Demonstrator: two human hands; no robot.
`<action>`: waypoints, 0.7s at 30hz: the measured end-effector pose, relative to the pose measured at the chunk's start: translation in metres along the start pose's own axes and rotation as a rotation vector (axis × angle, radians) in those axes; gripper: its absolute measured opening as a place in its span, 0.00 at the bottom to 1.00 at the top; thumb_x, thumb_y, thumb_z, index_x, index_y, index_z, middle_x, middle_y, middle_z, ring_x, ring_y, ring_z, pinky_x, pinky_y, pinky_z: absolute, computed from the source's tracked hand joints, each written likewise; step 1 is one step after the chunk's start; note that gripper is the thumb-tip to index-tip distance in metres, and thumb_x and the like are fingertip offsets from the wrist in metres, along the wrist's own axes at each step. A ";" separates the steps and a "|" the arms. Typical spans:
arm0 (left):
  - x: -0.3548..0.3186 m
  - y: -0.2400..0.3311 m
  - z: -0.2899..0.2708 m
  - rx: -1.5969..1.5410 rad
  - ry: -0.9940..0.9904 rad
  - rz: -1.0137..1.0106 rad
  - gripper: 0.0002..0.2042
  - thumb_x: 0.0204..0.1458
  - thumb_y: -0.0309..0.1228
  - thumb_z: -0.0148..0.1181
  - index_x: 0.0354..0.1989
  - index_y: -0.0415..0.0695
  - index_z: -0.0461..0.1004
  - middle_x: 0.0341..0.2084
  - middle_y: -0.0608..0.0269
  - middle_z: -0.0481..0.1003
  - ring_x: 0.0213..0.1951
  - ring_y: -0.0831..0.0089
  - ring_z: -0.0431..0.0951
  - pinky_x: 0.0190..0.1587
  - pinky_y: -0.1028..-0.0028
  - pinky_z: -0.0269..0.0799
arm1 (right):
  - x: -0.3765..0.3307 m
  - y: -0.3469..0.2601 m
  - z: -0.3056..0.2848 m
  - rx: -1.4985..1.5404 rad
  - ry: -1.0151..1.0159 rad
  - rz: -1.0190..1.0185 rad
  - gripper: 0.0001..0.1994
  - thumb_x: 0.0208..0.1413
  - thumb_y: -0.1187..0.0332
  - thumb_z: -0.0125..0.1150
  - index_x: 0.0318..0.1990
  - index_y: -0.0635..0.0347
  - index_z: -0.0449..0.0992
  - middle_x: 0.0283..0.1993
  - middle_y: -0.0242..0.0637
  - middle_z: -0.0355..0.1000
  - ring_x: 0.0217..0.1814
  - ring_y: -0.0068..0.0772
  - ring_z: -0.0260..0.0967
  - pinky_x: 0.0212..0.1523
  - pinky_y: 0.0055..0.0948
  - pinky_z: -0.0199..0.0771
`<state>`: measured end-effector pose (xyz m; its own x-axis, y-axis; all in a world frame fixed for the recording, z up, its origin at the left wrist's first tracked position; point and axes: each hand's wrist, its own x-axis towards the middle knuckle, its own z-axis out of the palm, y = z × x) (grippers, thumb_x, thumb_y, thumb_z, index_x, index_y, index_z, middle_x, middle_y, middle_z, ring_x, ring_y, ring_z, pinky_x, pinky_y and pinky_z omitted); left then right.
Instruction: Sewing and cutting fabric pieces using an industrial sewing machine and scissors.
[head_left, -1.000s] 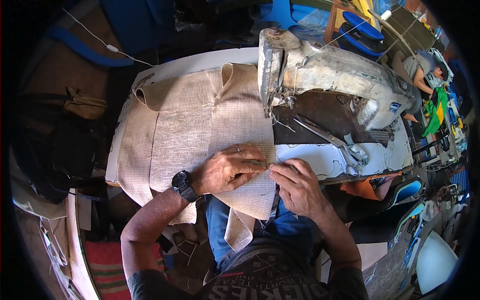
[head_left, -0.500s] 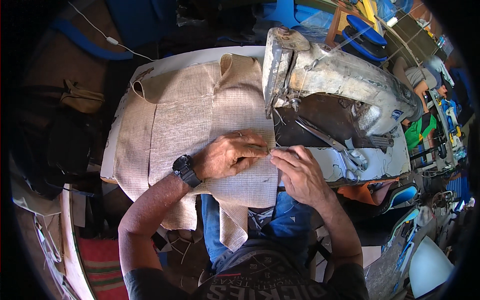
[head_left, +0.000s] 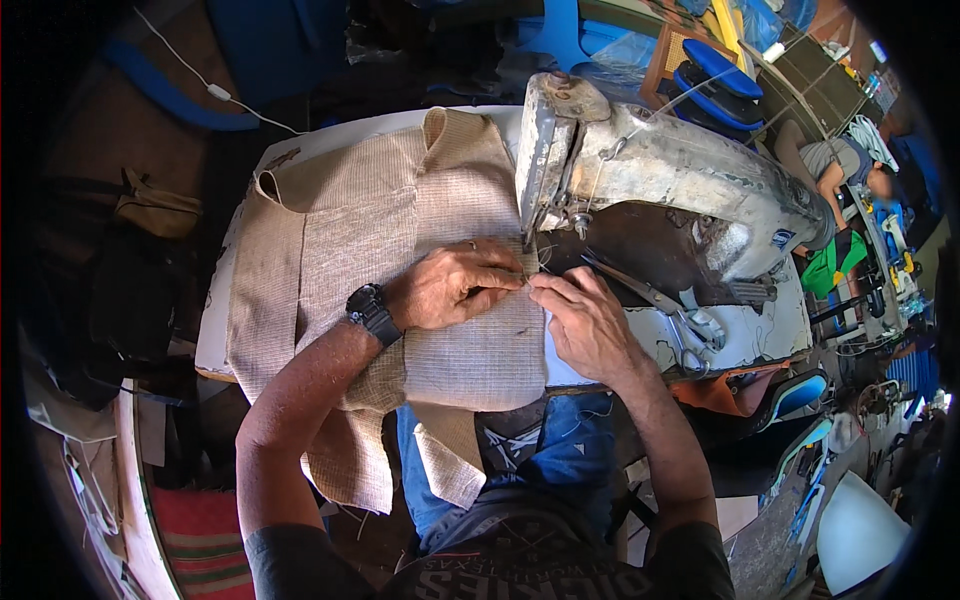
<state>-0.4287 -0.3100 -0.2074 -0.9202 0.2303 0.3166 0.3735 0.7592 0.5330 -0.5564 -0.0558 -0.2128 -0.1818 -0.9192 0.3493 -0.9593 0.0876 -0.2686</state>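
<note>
Beige woven fabric (head_left: 380, 250) is lying spread across the white table (head_left: 215, 330), its near edge hanging off. Left hand (head_left: 455, 287) and right hand (head_left: 585, 325) are pinching its right edge, just near the sewing machine (head_left: 680, 170).

Only one small blue label (head_left: 781, 239) — on the sewing machine (head_left: 680, 170).

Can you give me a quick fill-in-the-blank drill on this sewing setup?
1. Both hands press the beige cloth just in front of the sewing ____.
2. The left hand has a black ____ on its wrist.
3. The scissors lie to the ____ of the right hand.

Missing words: machine; watch; right
</note>
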 end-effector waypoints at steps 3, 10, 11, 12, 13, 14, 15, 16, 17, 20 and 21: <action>0.004 -0.005 -0.003 0.071 0.020 0.080 0.15 0.65 0.34 0.67 0.57 0.46 0.86 0.61 0.53 0.82 0.64 0.53 0.81 0.67 0.55 0.79 | 0.003 -0.001 0.000 0.025 0.022 0.016 0.19 0.57 0.78 0.60 0.57 0.66 0.81 0.68 0.42 0.76 0.62 0.48 0.70 0.67 0.47 0.73; 0.006 0.038 0.011 0.358 0.067 -0.099 0.19 0.64 0.37 0.68 0.57 0.37 0.83 0.60 0.48 0.80 0.62 0.51 0.81 0.66 0.55 0.78 | 0.005 0.002 0.007 -0.054 0.051 -0.023 0.19 0.56 0.74 0.62 0.56 0.65 0.82 0.68 0.43 0.76 0.62 0.48 0.71 0.66 0.47 0.72; 0.004 0.056 0.026 0.473 0.103 -0.156 0.20 0.63 0.38 0.68 0.57 0.36 0.82 0.60 0.47 0.79 0.61 0.50 0.81 0.65 0.55 0.78 | 0.007 0.003 0.009 -0.062 0.054 -0.042 0.20 0.56 0.73 0.63 0.56 0.65 0.82 0.68 0.43 0.76 0.61 0.47 0.71 0.66 0.46 0.73; 0.001 0.074 0.040 0.585 0.151 -0.182 0.22 0.62 0.39 0.68 0.58 0.35 0.81 0.60 0.46 0.79 0.61 0.50 0.81 0.65 0.55 0.78 | 0.007 0.005 0.010 -0.075 0.060 -0.034 0.20 0.55 0.73 0.63 0.56 0.64 0.82 0.68 0.43 0.77 0.61 0.47 0.71 0.66 0.46 0.73; 0.001 0.087 0.051 0.495 0.124 -0.281 0.25 0.61 0.40 0.69 0.60 0.34 0.78 0.62 0.46 0.77 0.61 0.48 0.79 0.65 0.54 0.76 | 0.009 0.008 0.013 -0.047 0.210 -0.104 0.14 0.51 0.70 0.66 0.46 0.62 0.84 0.59 0.42 0.81 0.56 0.46 0.73 0.58 0.46 0.74; 0.003 0.095 0.057 0.505 0.203 -0.240 0.24 0.60 0.38 0.69 0.60 0.35 0.77 0.62 0.45 0.76 0.62 0.47 0.79 0.65 0.52 0.75 | 0.008 0.013 0.013 -0.063 0.170 -0.108 0.13 0.51 0.70 0.67 0.44 0.61 0.84 0.55 0.41 0.81 0.54 0.45 0.73 0.57 0.46 0.74; 0.005 0.101 0.062 0.425 0.212 -0.358 0.24 0.60 0.37 0.68 0.61 0.36 0.77 0.62 0.45 0.77 0.62 0.47 0.78 0.63 0.53 0.77 | 0.010 0.019 0.013 0.015 0.203 -0.124 0.12 0.50 0.70 0.67 0.43 0.60 0.84 0.53 0.41 0.81 0.54 0.45 0.73 0.57 0.46 0.74; 0.008 0.103 0.063 0.482 0.250 -0.297 0.24 0.61 0.37 0.67 0.60 0.34 0.76 0.57 0.46 0.78 0.55 0.46 0.81 0.56 0.53 0.81 | 0.007 0.028 0.008 0.032 0.069 -0.122 0.13 0.50 0.69 0.68 0.43 0.60 0.83 0.52 0.40 0.80 0.55 0.46 0.73 0.58 0.46 0.75; 0.010 0.104 0.065 0.502 0.244 -0.327 0.22 0.60 0.34 0.66 0.58 0.34 0.77 0.54 0.46 0.79 0.55 0.45 0.81 0.55 0.52 0.80 | 0.001 0.033 0.004 0.007 0.179 -0.089 0.13 0.51 0.68 0.70 0.45 0.61 0.82 0.53 0.40 0.80 0.57 0.47 0.74 0.60 0.46 0.75; 0.014 0.102 0.071 0.489 0.285 -0.375 0.15 0.60 0.27 0.63 0.54 0.35 0.81 0.56 0.45 0.80 0.56 0.45 0.81 0.63 0.54 0.76 | -0.014 0.058 -0.019 -0.216 0.193 0.107 0.19 0.55 0.71 0.68 0.55 0.67 0.81 0.59 0.50 0.79 0.64 0.59 0.73 0.66 0.52 0.76; 0.016 0.099 0.073 0.504 0.330 -0.352 0.14 0.61 0.27 0.63 0.54 0.37 0.81 0.56 0.47 0.80 0.56 0.46 0.81 0.63 0.53 0.76 | -0.017 0.065 -0.025 -0.277 0.075 0.192 0.20 0.56 0.71 0.66 0.57 0.68 0.81 0.61 0.54 0.79 0.64 0.61 0.74 0.66 0.52 0.78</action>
<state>-0.4147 -0.1872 -0.2069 -0.8627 -0.2178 0.4564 -0.1143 0.9631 0.2436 -0.6215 -0.0244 -0.2137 -0.3698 -0.8462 0.3836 -0.9266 0.3664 -0.0848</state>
